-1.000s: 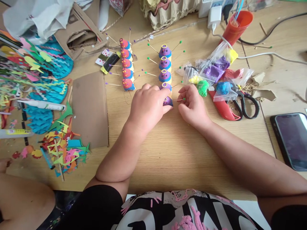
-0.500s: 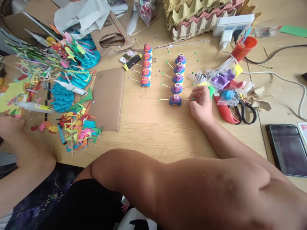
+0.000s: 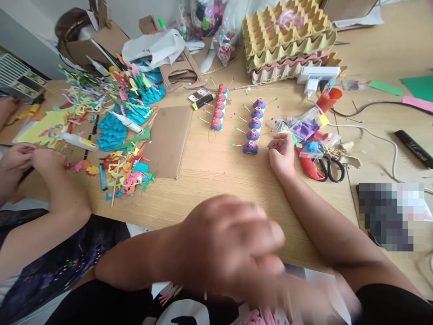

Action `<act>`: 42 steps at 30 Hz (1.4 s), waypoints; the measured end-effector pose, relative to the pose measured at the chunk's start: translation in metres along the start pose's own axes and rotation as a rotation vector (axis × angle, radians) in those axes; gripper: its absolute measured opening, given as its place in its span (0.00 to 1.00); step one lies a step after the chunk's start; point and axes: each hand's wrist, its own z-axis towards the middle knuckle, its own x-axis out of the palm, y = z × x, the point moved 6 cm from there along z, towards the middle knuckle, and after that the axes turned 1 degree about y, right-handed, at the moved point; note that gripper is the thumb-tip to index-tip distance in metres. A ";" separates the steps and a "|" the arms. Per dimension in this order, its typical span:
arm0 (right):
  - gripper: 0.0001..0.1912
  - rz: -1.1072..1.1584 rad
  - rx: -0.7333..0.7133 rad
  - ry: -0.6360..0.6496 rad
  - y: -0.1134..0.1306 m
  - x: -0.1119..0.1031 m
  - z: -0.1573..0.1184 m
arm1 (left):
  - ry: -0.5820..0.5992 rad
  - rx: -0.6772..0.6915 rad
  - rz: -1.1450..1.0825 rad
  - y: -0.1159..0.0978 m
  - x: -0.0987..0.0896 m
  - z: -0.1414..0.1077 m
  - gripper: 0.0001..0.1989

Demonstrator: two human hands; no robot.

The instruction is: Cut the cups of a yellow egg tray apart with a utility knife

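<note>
On the table (image 3: 219, 174) left of the scissors (image 3: 308, 167), the purple caterpillar (image 3: 254, 123) looked light and easily crushed, best taken by its cup sides, while the right hand (image 3: 282, 155) curled between them, any pinch unclear, and the blurred left hand (image 3: 233, 237) was unreadable.

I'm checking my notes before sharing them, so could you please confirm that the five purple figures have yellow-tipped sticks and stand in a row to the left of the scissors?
Not quite: the sticks on the five purple figures have green tips, not yellow, as the head view shows. They do stand in a row left of the scissors.
</note>
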 end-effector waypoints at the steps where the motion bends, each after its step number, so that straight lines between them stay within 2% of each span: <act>1: 0.23 0.005 -0.013 -0.020 0.005 -0.001 -0.001 | -0.005 0.077 0.005 0.005 0.013 0.008 0.18; 3: 0.21 -0.032 -0.086 -0.077 0.022 -0.006 -0.005 | 0.017 0.171 -0.016 0.011 0.046 0.023 0.17; 5: 0.17 -0.165 -0.215 -0.105 0.048 -0.011 -0.010 | 0.089 0.239 -0.025 0.005 0.086 0.037 0.12; 7: 0.12 -0.404 -0.361 0.004 0.077 -0.007 -0.016 | 0.146 0.347 -0.027 -0.013 0.124 0.049 0.06; 9: 0.12 -0.682 -0.483 0.135 0.098 0.001 -0.022 | 0.184 0.496 -0.030 -0.038 0.155 0.061 0.07; 12: 0.23 -1.098 -0.505 0.297 0.107 0.013 -0.025 | 0.138 0.624 0.009 -0.063 0.177 0.080 0.10; 16: 0.28 -1.347 -0.488 0.440 0.097 0.032 -0.022 | 0.087 0.675 -0.016 -0.067 0.181 0.092 0.14; 22: 0.24 -1.411 -0.490 0.497 0.076 0.051 -0.015 | 0.158 0.545 -0.231 -0.046 0.187 0.103 0.21; 29: 0.14 -1.424 -0.481 0.502 0.070 0.053 -0.011 | 0.245 0.543 -0.360 -0.039 0.192 0.113 0.23; 35: 0.16 -1.425 -0.491 0.425 0.067 0.052 0.011 | 0.272 0.543 -0.381 -0.037 0.189 0.115 0.24; 42: 0.19 -1.420 -0.426 0.417 0.059 0.058 0.052 | 0.376 0.524 -0.362 -0.034 0.190 0.116 0.25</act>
